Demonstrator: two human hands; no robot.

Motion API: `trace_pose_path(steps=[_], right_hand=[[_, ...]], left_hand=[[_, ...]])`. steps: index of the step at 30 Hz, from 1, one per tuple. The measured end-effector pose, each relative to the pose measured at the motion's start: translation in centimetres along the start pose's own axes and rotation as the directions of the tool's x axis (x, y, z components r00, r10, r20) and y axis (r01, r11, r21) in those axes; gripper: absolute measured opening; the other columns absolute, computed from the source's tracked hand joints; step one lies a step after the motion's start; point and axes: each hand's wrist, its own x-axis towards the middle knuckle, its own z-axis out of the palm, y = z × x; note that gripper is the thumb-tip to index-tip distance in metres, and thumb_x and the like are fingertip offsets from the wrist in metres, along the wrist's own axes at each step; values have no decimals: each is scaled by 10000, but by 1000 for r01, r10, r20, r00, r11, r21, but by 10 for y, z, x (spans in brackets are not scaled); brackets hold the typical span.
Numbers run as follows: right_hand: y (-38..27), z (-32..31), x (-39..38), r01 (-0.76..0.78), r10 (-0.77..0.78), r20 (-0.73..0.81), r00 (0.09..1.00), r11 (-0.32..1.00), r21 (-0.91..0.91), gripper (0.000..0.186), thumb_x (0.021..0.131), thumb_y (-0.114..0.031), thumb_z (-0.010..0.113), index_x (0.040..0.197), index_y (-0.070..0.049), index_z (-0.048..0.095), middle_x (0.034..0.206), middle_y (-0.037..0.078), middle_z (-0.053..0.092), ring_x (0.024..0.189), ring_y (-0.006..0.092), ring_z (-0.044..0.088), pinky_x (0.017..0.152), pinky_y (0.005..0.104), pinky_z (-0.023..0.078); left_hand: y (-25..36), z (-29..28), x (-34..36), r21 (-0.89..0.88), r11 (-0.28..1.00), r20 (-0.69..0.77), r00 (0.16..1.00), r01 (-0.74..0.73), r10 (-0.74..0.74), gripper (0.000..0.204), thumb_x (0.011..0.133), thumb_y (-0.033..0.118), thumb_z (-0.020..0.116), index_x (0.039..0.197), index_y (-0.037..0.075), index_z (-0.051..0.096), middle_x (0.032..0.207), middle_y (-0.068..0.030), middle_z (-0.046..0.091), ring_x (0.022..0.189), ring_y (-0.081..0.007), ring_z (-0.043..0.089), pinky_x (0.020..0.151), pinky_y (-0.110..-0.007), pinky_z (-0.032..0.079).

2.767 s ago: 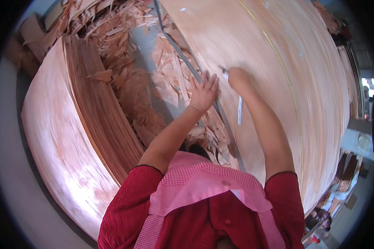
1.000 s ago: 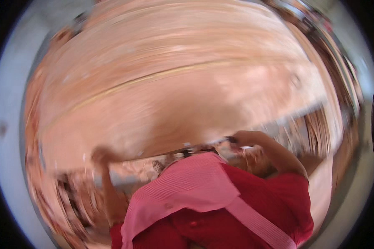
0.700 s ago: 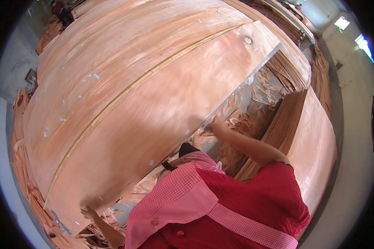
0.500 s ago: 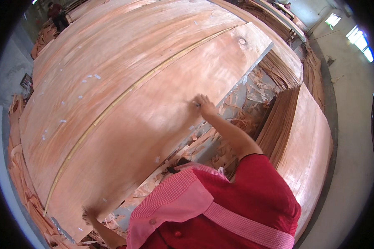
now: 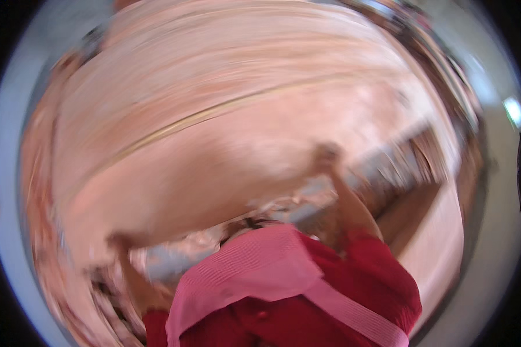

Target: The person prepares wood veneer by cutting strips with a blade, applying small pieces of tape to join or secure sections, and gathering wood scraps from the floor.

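One wide sheet (image 5: 237,153) spreads out, with the left hand (image 5: 120,242) and, farther right, the right hand (image 5: 327,155) at its near edge. Blur hides how open each hand is, or whether it holds anything. Beyond them a yellow strip (image 5: 191,120) runs lengthwise; scraps (image 5: 288,201) lie below the edge.

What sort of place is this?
Probably a wood-veneer workshop: a broad wood sheet, what look like wood scraps by its near edge, and a pale-topped stack at right, all blurred.
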Motion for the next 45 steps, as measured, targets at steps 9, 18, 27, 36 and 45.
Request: trace_pose_path(steps=[9, 18, 27, 36, 45], right_hand=[[-286, -19, -77, 95, -304, 388, 870, 876, 474, 294, 855, -74, 480, 1144, -83, 537, 749, 38, 612, 529, 62, 479, 482, 211, 414], [-688, 141, -132, 831, -889, 199, 413, 457, 318, 198, 785, -112, 557, 970, -50, 595, 869, 139, 611, 795, 311, 581, 698, 377, 451], [-733, 158, -138, 946, -737, 635, 230, 321, 30, 235, 800, -142, 545, 1029, -86, 545, 928, 143, 590, 879, 331, 566, 746, 419, 444], [-761, 169, -123, 804, -788, 274, 551, 590, 81, 280, 784, -117, 592, 1058, -70, 560, 1061, 145, 560, 924, 279, 566, 731, 372, 465], [-752, 193, -191, 724, -679, 482, 553, 678, 125, 247, 708, -173, 671, 892, -25, 599, 816, 142, 617, 764, 276, 599, 676, 370, 458]], left_hand=[[-20, -107, -5, -369, 920, -178, 962, 132, -209, 569, 828, 373, 492, 1317, 135, 324, 1389, -106, 267, 1287, -328, 205, 991, -570, 170], [-111, -107, 123, -362, 915, -358, 933, -176, 37, 479, 817, 330, 518, 1253, 163, 417, 1351, -90, 322, 1263, -323, 251, 994, -547, 189], [-163, -81, 145, -412, 878, -411, 910, -241, 57, 382, 812, 258, 530, 1180, 163, 493, 1289, -66, 394, 1209, -319, 328, 962, -540, 235], [-206, -89, 155, -524, 821, -202, 904, 225, -377, 513, 758, 299, 588, 1186, 42, 472, 1290, -99, 385, 1195, -281, 326, 957, -486, 235], [-231, -89, 190, -730, 658, -177, 879, 184, -443, 138, 676, 168, 602, 670, 31, 610, 859, -126, 566, 859, -303, 517, 736, -382, 432]])
